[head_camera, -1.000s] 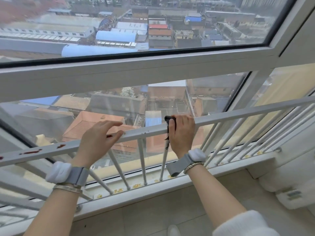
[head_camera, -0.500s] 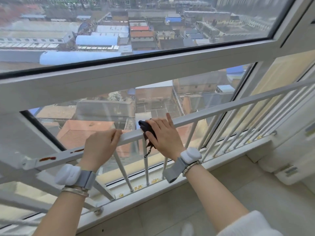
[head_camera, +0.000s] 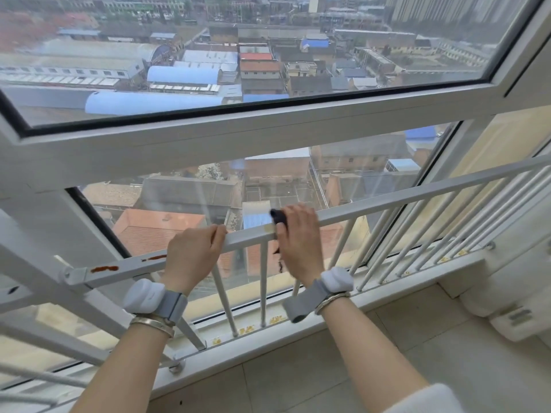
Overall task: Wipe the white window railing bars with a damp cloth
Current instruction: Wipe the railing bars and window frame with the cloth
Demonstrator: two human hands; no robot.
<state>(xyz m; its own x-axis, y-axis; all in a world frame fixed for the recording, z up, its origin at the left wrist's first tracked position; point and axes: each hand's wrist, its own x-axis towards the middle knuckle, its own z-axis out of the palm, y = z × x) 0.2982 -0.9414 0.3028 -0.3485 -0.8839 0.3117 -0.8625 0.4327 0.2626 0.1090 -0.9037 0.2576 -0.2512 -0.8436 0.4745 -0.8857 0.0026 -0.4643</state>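
Note:
The white railing's top bar runs from lower left up to the right in front of the window, with thin upright bars below it. My right hand grips the top bar through a small dark cloth, most of it hidden under the palm; a loose end hangs below the bar. My left hand curls over the same bar a short way to the left. Two reddish-brown smears mark the bar left of my left hand.
Behind the railing are the large window panes and their white frame, with rooftops far below. A white sill carries the bar feet, some with yellowish marks. A second railing section angles off at left. A white appliance stands at right on the tiled floor.
My right hand with the cloth has slid left along the top bar, towards my left hand. The view has shifted left, bringing the railing's corner joint into sight.

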